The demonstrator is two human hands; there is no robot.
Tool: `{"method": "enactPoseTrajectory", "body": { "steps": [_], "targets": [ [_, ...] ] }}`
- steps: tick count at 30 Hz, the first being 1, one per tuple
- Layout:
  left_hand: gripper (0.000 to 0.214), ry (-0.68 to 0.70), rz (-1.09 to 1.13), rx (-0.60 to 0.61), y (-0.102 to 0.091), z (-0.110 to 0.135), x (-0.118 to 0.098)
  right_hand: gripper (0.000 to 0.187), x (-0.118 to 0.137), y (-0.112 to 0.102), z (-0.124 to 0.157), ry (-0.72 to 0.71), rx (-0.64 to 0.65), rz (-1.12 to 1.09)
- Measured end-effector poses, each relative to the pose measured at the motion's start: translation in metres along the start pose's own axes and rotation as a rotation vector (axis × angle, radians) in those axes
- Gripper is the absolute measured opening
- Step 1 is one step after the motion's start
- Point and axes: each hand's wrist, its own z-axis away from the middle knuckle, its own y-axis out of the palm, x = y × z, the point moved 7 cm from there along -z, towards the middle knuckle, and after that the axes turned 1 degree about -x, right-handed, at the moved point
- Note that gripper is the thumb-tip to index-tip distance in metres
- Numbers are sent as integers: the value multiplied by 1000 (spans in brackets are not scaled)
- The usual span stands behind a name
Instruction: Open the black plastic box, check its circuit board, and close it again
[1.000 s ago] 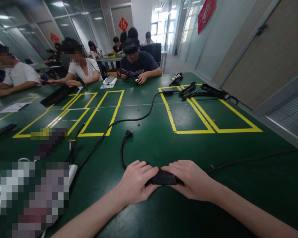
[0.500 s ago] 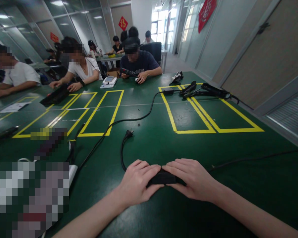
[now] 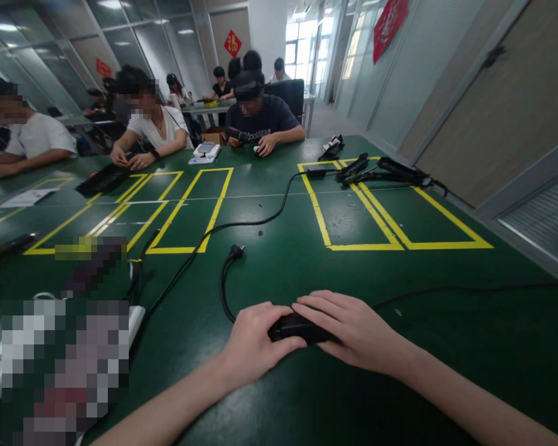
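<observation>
A black power adapter [image 3: 302,329] lies between my two hands near the front of the green table. My left hand [image 3: 258,337] wraps its left end, thumb along the near side and fingers over the top. My right hand [image 3: 353,328] grips the right end, fingers across the top and thumb beneath the near edge. From the left end a short black cord curves up to a plug [image 3: 237,251] resting on the table. A thin black cable [image 3: 469,289] runs off to the right behind my right hand. The adapter's ends are hidden by my hands.
Yellow tape outlines [image 3: 367,248] mark the green table [image 3: 279,272]. A long black cable [image 3: 246,223] crosses it to another adapter [image 3: 320,173] by black folded gear [image 3: 390,172]. Blurred items and a white power strip [image 3: 137,319] lie left. Several people sit opposite; a white scale [image 3: 205,152] stands there.
The adapter has turned slightly, showing more of its left end. My right fingers have shifted left over its top, and the plug has slid a little left.
</observation>
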Motion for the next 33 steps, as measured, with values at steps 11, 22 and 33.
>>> {"method": "enactPoseTrajectory", "body": {
  "steps": [11,22,33],
  "targets": [
    [41,216,-78,-125,-10,5,-11,40,1,-8,0,9,-55,-71],
    [30,93,35,-8,0,6,-5,33,-1,-2,0,51,-8,-147],
    [39,265,-34,-225,-20,10,-15,42,-19,-13,3,132,33,-195]
  ]
}}
